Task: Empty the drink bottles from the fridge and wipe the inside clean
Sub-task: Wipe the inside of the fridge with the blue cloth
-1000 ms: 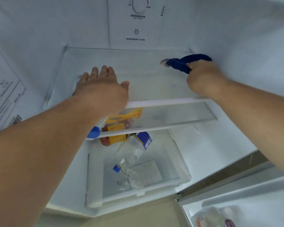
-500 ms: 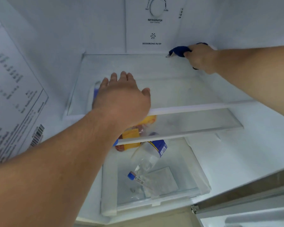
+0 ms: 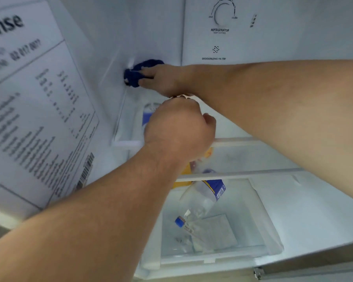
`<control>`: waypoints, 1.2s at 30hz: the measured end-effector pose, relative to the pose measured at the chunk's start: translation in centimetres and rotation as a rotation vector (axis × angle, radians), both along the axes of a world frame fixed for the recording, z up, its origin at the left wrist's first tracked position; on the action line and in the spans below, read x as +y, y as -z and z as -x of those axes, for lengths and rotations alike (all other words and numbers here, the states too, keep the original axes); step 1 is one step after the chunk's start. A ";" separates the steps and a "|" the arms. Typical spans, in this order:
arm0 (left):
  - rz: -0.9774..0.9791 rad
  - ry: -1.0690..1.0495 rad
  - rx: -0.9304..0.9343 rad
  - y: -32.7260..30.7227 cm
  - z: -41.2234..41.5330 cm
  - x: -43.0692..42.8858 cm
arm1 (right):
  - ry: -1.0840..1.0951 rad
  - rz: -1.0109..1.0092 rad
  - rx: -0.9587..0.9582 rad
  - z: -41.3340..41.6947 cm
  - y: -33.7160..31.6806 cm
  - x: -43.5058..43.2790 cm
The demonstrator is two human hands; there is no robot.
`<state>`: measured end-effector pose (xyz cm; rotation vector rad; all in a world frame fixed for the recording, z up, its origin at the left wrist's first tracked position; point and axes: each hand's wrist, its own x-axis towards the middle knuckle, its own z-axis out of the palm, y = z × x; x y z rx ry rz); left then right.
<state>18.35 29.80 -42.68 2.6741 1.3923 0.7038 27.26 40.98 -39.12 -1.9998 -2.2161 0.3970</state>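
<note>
My right hand reaches across to the rear left corner of the fridge and pinches a dark blue cloth against the white back wall. My left hand hovers over the upper glass shelf with its fingers curled into a fist; nothing shows in it. A clear drink bottle with a blue cap and blue label lies tilted in the crisper drawer. Behind my left fist, another bottle with a blue label shows through the glass.
A yellow packet lies under the lower shelf edge. A large printed sticker covers the left wall. The temperature dial sits high on the back wall. The fridge's bottom edge and hinge run along the lower right.
My right hand has swept the blue cloth from the rear right corner to the rear left. My left hand, flat and open before, has curled into a fist. The view shifted left.
</note>
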 end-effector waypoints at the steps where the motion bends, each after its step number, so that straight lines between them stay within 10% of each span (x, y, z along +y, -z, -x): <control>1: -0.001 0.007 0.008 0.1 0.0 0.2 | -0.005 -0.002 -0.009 -0.6 0.0 -0.1; 13: 0.010 0.014 0.054 0.3 0.0 0.7 | 0.576 -0.017 -0.181 -21.4 0.0 -13.4; 22: -0.034 0.007 0.041 0.4 -0.4 0.9 | 0.814 0.039 -0.300 -16.3 -0.6 -18.2; 36: 0.051 0.021 -0.019 0.2 -0.2 0.8 | 0.390 -0.103 -0.038 -5.0 0.6 -13.9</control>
